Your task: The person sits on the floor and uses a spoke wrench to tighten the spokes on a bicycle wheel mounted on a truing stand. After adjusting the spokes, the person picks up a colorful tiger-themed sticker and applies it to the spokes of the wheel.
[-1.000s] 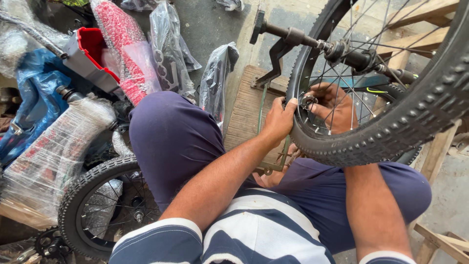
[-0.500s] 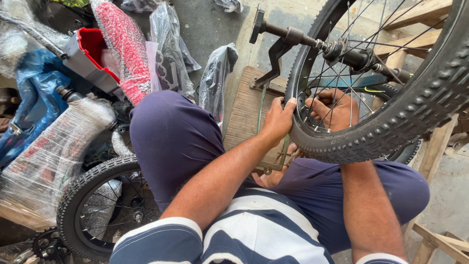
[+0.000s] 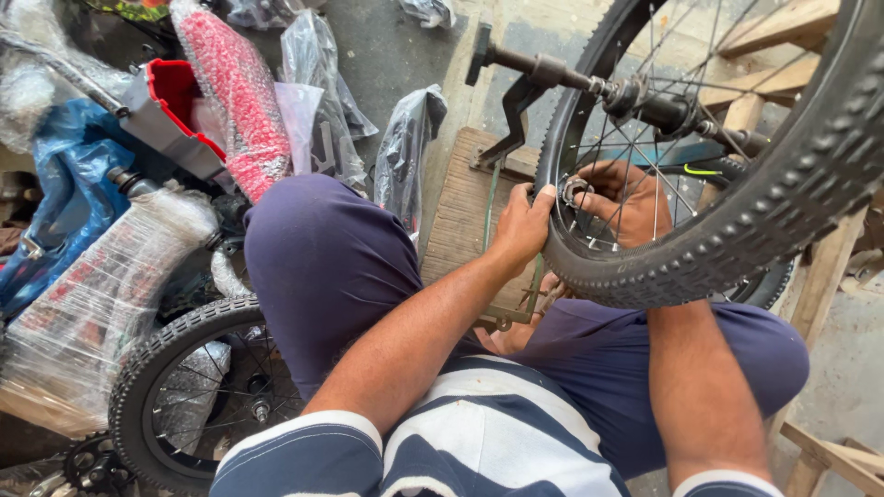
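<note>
Bicycle wheel (image 3: 737,239), knobby-tyred and thin-spoked, stood over the lap. The left hand (image 3: 523,225) gripped its rim; the right hand (image 3: 622,202), behind the spokes, pinched a small metal part (image 3: 575,190). Below lay a wooden board (image 3: 465,216) on concrete floor (image 3: 405,46). Leftward stood a smaller wheel (image 3: 184,396) and plastic-wrapped bicycle parts (image 3: 101,294).

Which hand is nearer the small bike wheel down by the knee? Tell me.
Left. The left hand grips the big tyre on the side toward the small wheel; the right hand sits inside the big wheel's spokes, farther off.
</note>
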